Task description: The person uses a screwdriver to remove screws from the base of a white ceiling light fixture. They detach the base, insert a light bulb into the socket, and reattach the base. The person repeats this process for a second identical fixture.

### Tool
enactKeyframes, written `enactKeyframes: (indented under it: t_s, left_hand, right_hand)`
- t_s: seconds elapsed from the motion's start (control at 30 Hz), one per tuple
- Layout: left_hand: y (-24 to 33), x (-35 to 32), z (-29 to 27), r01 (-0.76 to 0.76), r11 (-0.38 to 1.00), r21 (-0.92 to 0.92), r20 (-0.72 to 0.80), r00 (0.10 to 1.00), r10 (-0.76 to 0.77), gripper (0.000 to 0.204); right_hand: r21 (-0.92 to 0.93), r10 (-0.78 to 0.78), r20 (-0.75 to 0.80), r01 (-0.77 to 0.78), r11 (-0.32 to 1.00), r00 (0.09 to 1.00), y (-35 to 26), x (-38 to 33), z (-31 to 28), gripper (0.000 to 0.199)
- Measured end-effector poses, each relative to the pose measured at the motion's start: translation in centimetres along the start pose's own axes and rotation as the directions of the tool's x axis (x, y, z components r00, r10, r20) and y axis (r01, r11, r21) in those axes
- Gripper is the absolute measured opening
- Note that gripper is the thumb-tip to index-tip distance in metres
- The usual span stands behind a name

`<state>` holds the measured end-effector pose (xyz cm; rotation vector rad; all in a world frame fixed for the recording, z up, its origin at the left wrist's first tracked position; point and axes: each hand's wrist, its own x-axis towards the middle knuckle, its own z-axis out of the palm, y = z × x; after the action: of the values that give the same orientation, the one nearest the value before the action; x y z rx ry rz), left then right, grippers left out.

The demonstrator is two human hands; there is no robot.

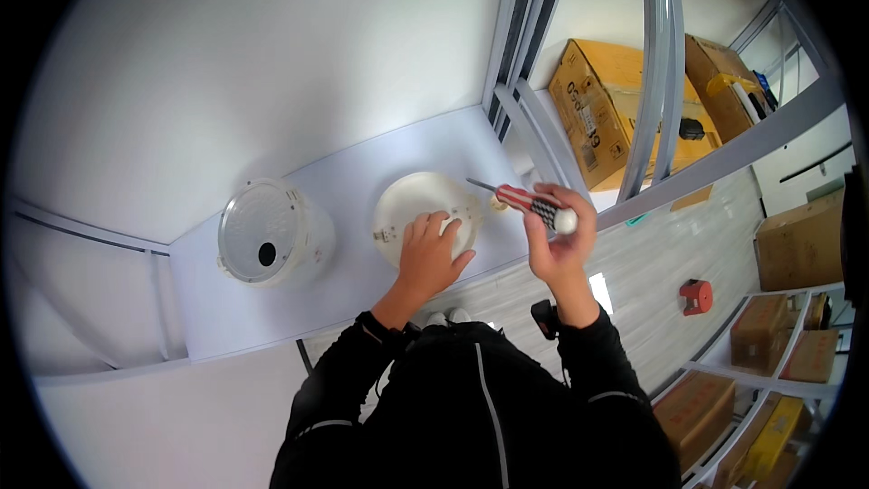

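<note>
My left hand (429, 258) lies on a round white disc-shaped part (409, 195), its fingers spread across the surface. Small brownish fittings show near the disc's edges; the part under my palm is hidden. In my right hand (568, 240) is a screwdriver (527, 198) with a red, white and black checked handle, gripped near the handle's pale end. Its metal shaft points left, toward the disc's far right edge, apart from it. Just below the shaft sits a small tan round object (498, 204), too small to identify. Left of the disc stands a white cylindrical housing (317, 240) with a dark round hole in its top.
The pale worktop (353, 301) runs along a white wall. Grey metal frame posts (654, 72) rise at the right, with a yellow cardboard box (588, 118) behind them. A red stool (695, 297) stands on the floor; shelves with brown boxes (695, 417) fill the lower right.
</note>
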<state>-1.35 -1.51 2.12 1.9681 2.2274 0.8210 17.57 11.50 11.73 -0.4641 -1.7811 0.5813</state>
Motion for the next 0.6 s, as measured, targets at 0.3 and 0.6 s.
enactKeyframes:
  t_s: [0.3,0.6]
  left_hand:
    - [2.8,8.1,9.5,-0.026,0.99,0.141,0.079,0.997,0.015,0.054]
    - [2.4,11.2,10.6,0.034,0.975,0.22,0.375,0.92,-0.116,0.043]
  right_hand:
    - [-0.086,-0.058,-0.085,0.05,0.995,0.995,-1.6,-2.9,-7.2,0.05]
    - [-0.083,0.017,-0.156,-0.03,0.996,0.988,-1.7,-4.5,-9.3,0.052]
